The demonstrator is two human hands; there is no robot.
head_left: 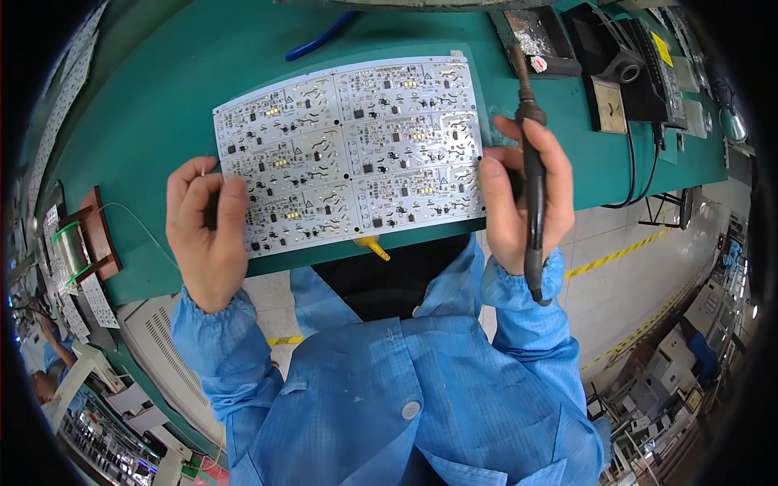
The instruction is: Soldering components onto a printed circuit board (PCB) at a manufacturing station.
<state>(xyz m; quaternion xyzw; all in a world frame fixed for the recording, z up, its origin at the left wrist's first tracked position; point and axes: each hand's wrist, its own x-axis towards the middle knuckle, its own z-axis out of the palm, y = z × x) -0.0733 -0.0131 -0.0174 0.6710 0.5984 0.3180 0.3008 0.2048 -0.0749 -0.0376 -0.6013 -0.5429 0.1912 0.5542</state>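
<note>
A white panel of circuit boards (328, 194), divided into several matching sections with small black, yellow and silver parts, faces up in front of me. My left hand (207, 227) grips its left edge, thumb on top and fingers curled at the side. At the opposite edge, my right hand (506, 223) has its thumb against the panel. That same hand holds a soldering iron (532, 174) with a black handle, tip pointing away from me and clear of the panel. Below the panel's near edge a yellow piece (374, 246) sticks out, its kind unclear.
A green mat (146, 138) covers the bench. Blue-handled tool (320, 37) lies at the back. Far right are a dark tray (543, 44) with solder bits, an iron holder (604, 49) and a black box with cables (655, 73). A solder wire spool (73, 249) stands left.
</note>
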